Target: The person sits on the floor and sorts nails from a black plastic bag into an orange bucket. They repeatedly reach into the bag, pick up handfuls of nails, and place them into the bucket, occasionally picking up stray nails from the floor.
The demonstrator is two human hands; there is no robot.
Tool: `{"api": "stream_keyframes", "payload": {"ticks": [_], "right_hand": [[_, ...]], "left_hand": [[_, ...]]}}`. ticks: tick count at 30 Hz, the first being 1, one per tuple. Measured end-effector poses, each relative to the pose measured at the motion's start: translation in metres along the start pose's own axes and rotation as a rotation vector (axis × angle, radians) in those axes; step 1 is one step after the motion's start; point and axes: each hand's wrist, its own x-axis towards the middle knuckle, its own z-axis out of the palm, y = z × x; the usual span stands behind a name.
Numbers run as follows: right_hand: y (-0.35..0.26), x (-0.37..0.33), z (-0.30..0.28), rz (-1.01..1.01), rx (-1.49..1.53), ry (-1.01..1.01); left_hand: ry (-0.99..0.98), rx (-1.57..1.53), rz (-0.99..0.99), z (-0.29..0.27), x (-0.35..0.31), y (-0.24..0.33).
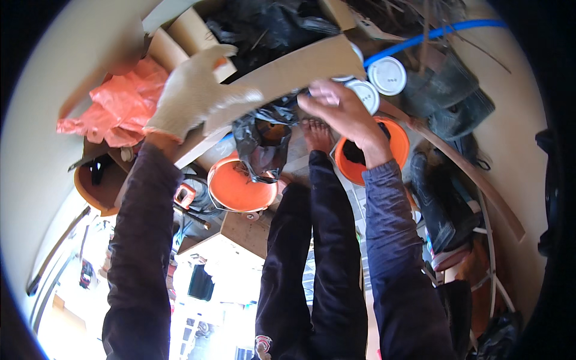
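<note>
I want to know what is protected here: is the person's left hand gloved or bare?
Gloved. The left hand wears a white knit glove and grips the cardboard sheet; the right hand is bare.

**Clutter around the work spot**

An orange plastic bag [120, 105] lies crumpled at the upper left. Below the middle sits an orange bucket [240, 189], with a black plastic bag [263, 141] drooping over its rim. A second orange bucket [396, 141] stands to the right. A blue hose [438, 33] curves across the top right, above dark rubber boots [459, 99]. A curved wooden strip [480, 183] runs down the right side. A brown basin [99, 189] rests at the left.
</note>
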Motion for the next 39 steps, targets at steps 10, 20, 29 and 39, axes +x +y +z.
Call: {"api": "stream_keyframes", "payload": {"ticks": [10,20,29,39], "right_hand": [[0.111,0.071,0.099,-0.333,-0.918,0.252],[0.099,0.014,0.079,-0.376,-0.666,0.168],[0.097,-0.040,0.137,-0.514,-0.850,-0.078],[0.094,-0.035,0.119,-0.057,-0.595,-0.232]], "left_hand": [[-0.266,-0.098,0.103,0.088,-0.092,0.011],[-0.273,0.344,-0.163,0.186,-0.134,-0.046],[-0.222,0.089,-0.079,0.136,-0.134,-0.035],[0.236,-0.077,-0.064,0.123,-0.057,-0.016]]}}
